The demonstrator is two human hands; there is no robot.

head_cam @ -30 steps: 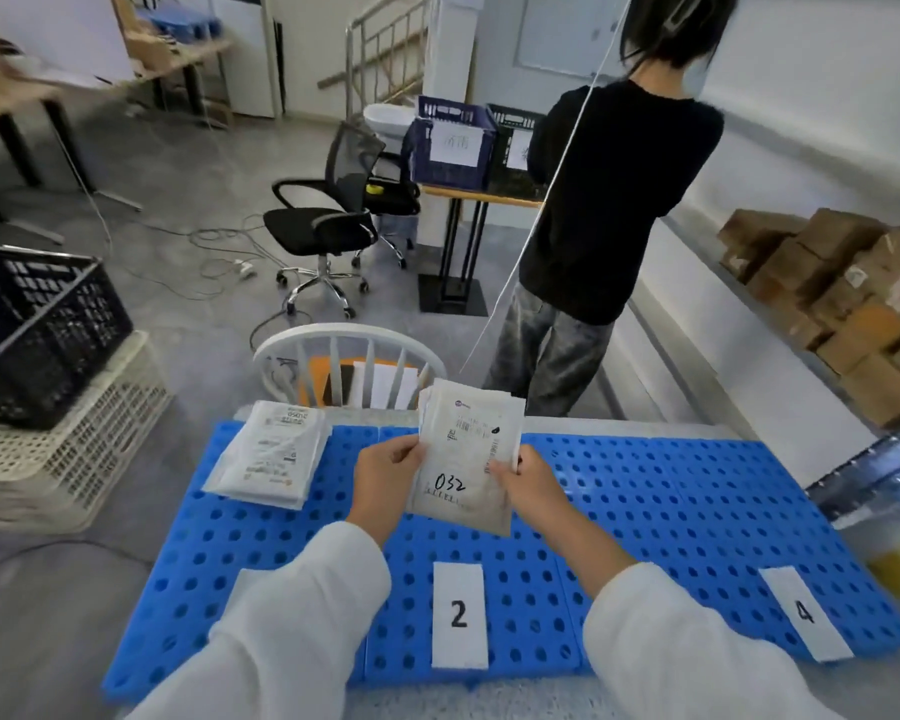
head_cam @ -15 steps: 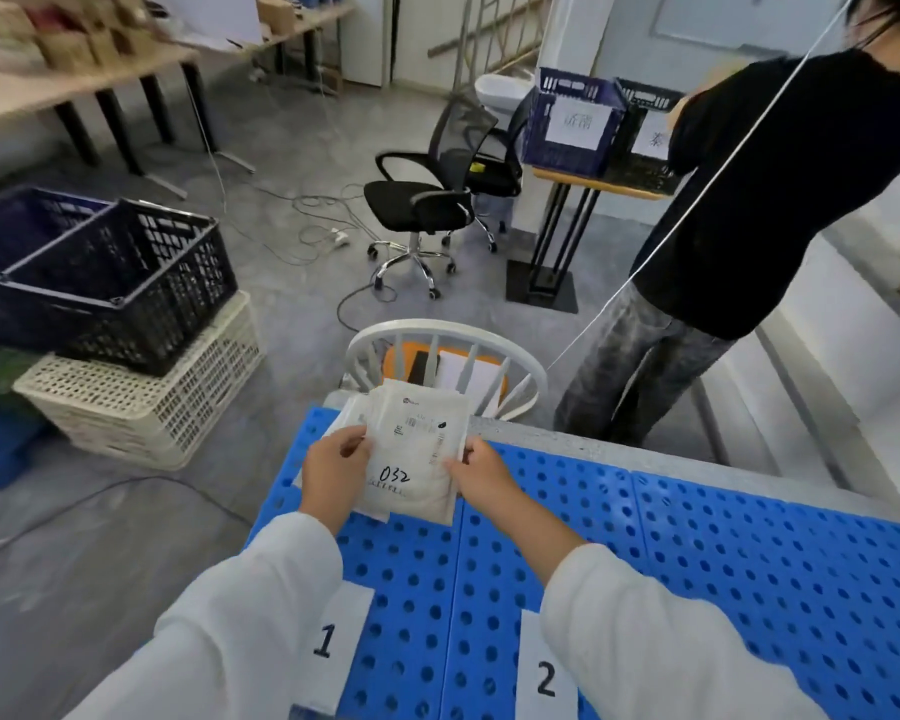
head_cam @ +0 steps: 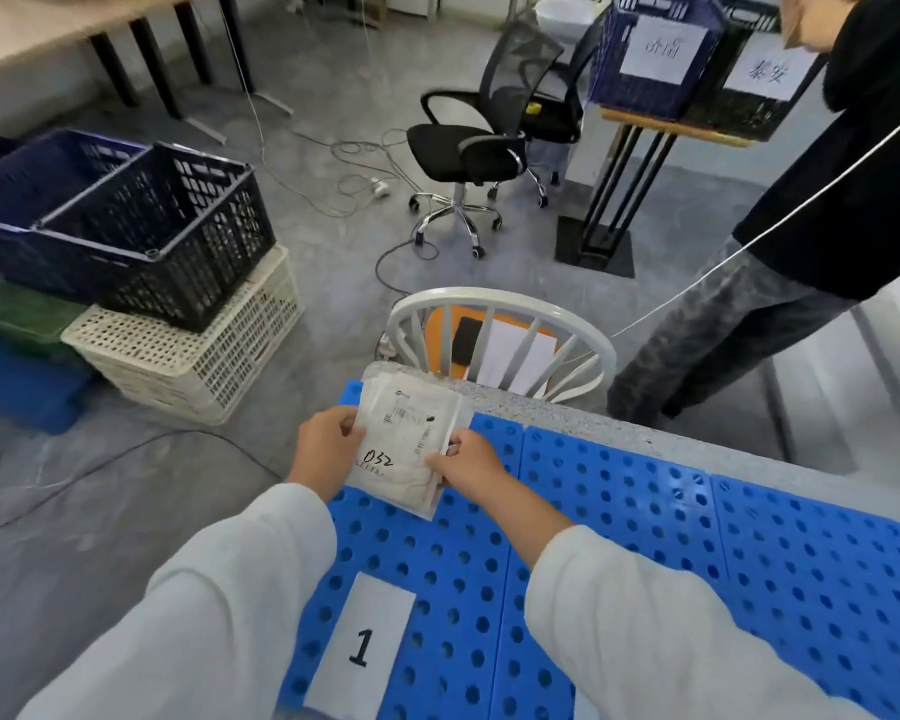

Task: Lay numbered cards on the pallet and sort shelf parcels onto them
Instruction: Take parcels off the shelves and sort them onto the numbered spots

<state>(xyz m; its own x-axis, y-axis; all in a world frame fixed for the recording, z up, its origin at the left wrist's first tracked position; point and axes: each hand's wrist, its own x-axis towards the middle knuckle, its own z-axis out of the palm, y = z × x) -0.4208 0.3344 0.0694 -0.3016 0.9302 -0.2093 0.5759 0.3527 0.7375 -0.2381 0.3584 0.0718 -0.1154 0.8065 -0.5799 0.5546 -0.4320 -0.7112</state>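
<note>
A flat white parcel (head_cam: 404, 441) marked 032 is held by both my hands over the far left corner of the blue perforated pallet (head_cam: 619, 511). My left hand (head_cam: 326, 449) pinches its left edge and my right hand (head_cam: 466, 467) pinches its right edge. It lies over other white parcels, whose edges show just beyond it. A white card with the number 1 (head_cam: 362, 649) lies on the pallet near me, between my sleeves.
A white spindle chair (head_cam: 500, 345) stands just beyond the pallet. A person in black (head_cam: 801, 226) stands at the right. Stacked crates (head_cam: 141, 252) sit on the floor at the left, with an office chair (head_cam: 463, 153) and cables farther back.
My view and both hands have swung left with the 032 parcel, from above card 2 to above the parcels at the pallet's far left corner. Cards 2 and 4 have left the view.
</note>
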